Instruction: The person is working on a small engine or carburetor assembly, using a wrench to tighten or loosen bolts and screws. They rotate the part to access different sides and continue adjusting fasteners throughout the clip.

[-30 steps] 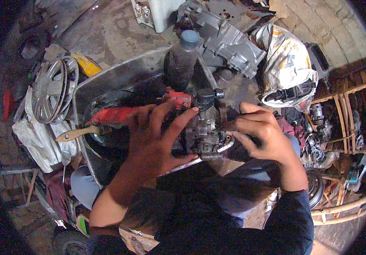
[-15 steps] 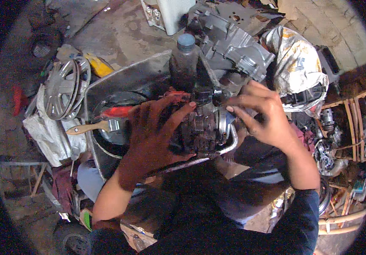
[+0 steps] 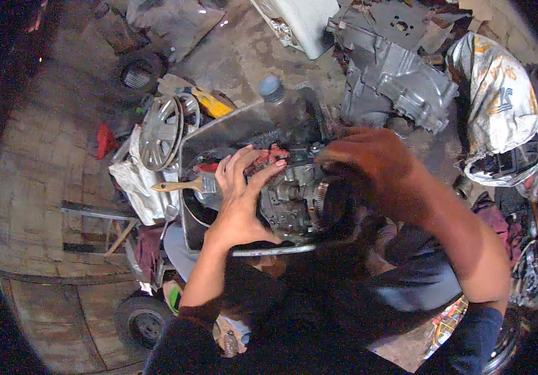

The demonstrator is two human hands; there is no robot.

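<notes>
Metal assy (image 3: 289,203) rt. of L hand (image 3: 238,206)

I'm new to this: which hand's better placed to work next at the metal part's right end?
Probably the right hand: it's by that end. The left hand spreads around the metal part from the left.

Shirt (image 3: 294,325) is dk. navy — w/ 2 short sleeves (image 3: 466,340).

Grainy, dark-rimmed, right hand (image 3: 372,156) in shadow
</notes>
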